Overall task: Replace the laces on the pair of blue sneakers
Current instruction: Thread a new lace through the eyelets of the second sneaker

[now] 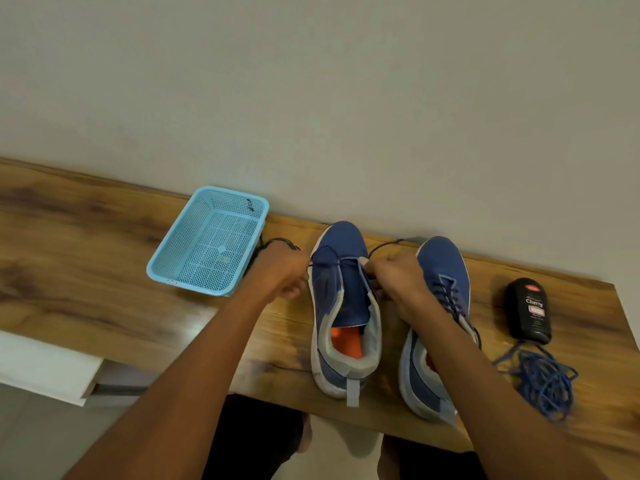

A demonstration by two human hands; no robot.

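Observation:
Two blue sneakers stand side by side on a wooden table, toes toward the wall. The left sneaker [341,299] has its tongue open and a dark lace [332,261] running across its lowest eyelets. My left hand [282,271] grips one end of that lace at the shoe's left side. My right hand [394,278] pinches the other end at the shoe's right side. The lace tails trail toward the wall behind each hand. The right sneaker [440,306] carries a dark lace, partly hidden by my right forearm. A tangled pile of blue laces [543,379] lies at the right.
A light blue plastic basket [180,268] sits left of the shoes near the wall. A black bottle with a red label [530,310] lies right of the right sneaker. The wooden table [104,271] ends close to my body; its right edge is near the bottle.

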